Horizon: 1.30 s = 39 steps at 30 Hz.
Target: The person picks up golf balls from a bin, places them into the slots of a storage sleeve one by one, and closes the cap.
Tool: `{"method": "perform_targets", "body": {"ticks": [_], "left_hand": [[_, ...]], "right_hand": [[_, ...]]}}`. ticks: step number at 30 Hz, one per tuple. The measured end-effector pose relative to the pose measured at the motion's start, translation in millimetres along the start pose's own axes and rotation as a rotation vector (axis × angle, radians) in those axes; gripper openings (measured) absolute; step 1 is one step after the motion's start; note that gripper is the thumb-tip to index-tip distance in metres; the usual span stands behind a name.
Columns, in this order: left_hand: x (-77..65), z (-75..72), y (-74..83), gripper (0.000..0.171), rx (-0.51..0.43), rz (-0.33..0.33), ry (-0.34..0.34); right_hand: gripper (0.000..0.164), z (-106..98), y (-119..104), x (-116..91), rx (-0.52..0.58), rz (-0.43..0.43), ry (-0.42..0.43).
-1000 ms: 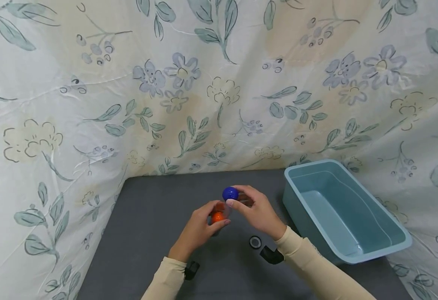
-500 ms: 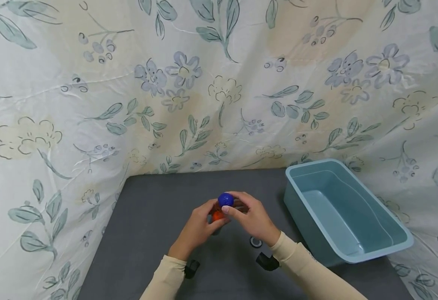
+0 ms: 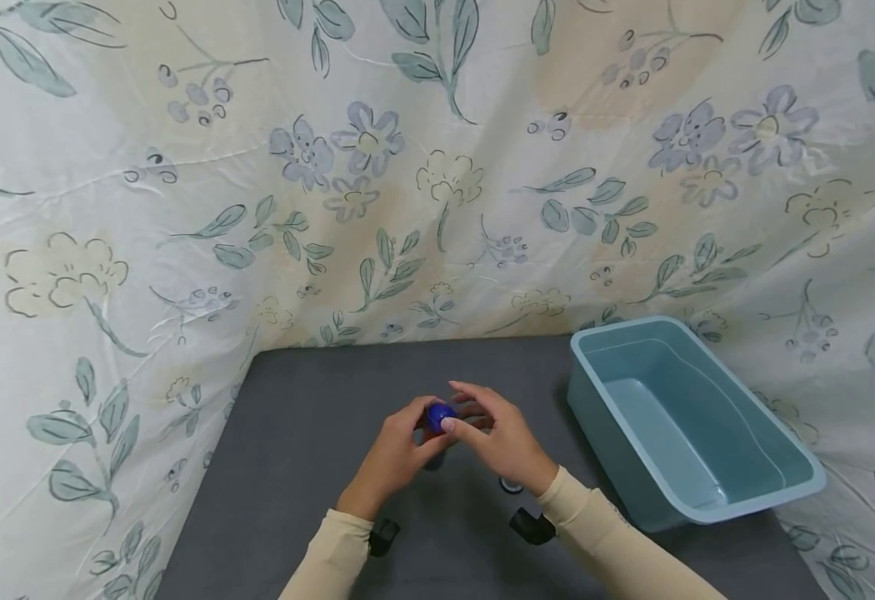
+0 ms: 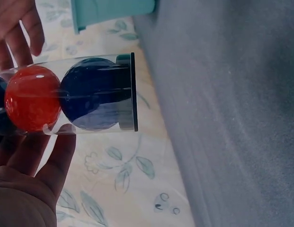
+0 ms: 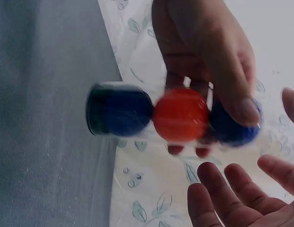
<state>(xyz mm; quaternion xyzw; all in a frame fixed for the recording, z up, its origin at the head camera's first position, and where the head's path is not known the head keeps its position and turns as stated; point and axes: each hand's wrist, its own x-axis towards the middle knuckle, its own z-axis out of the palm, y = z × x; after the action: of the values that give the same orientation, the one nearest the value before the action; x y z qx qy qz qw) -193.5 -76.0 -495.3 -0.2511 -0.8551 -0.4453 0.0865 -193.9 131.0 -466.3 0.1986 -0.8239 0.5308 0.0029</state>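
Note:
My left hand (image 3: 396, 446) grips a clear tube (image 4: 124, 124) with a dark flat end (image 4: 134, 92), held upright above the table. Inside it, in the left wrist view, a dark blue ball (image 4: 90, 94) sits at the bottom with an orange-red ball (image 4: 33, 98) against it. Another blue ball (image 3: 441, 416) lies at the top end of the tube. My right hand (image 3: 508, 437) is close beside that end, its fingers loosely extended and holding nothing. In the right wrist view, the left thumb lies across the tube over the top blue ball.
A blue-green plastic bin (image 3: 617, 475) stands on the right of the dark grey table (image 3: 317, 417). A small round lid-like disc (image 3: 511, 487) lies partly hidden by the right wrist. Black wrist cameras (image 3: 532, 527) hang under both forearms. Floral fabric (image 3: 437, 208) surrounds the table.
The right hand has brought the blue ball down and left into the tube's top, covering the orange-red ball from the head view. Its fingers have loosened from the ball. The left hand stays put.

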Motion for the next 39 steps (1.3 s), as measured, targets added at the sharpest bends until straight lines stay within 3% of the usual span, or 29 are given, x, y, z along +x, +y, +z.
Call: {"method": "perform_targets", "body": {"ticks": [7, 13, 22, 30, 39], "left_hand": [[-1.0, 1.8, -2.8, 0.05, -0.001, -0.096, -0.01], [-2.2, 2.5, -8.2, 0.054, -0.014, -0.133, 0.008], [-8.0, 3.2, -18.7, 0.052, 0.039, -0.207, 0.022], [-13.0, 4.4, -27.1, 0.053, 0.027, -0.296, 0.007], [-20.6, 9.5, -39.8, 0.048, 0.042, -0.298, -0.017]], "right_hand": [[0.049, -12, 10, -2, -0.006, 0.013, 0.066], [0.045, -22, 26, -6, -0.032, 0.037, 0.13], [0.045, -35, 51, -14, -0.058, 0.118, 0.187], [0.047, -30, 73, -22, -0.126, 0.217, 0.206], [0.045, -22, 100, -34, -0.22, 0.335, 0.169]]}}
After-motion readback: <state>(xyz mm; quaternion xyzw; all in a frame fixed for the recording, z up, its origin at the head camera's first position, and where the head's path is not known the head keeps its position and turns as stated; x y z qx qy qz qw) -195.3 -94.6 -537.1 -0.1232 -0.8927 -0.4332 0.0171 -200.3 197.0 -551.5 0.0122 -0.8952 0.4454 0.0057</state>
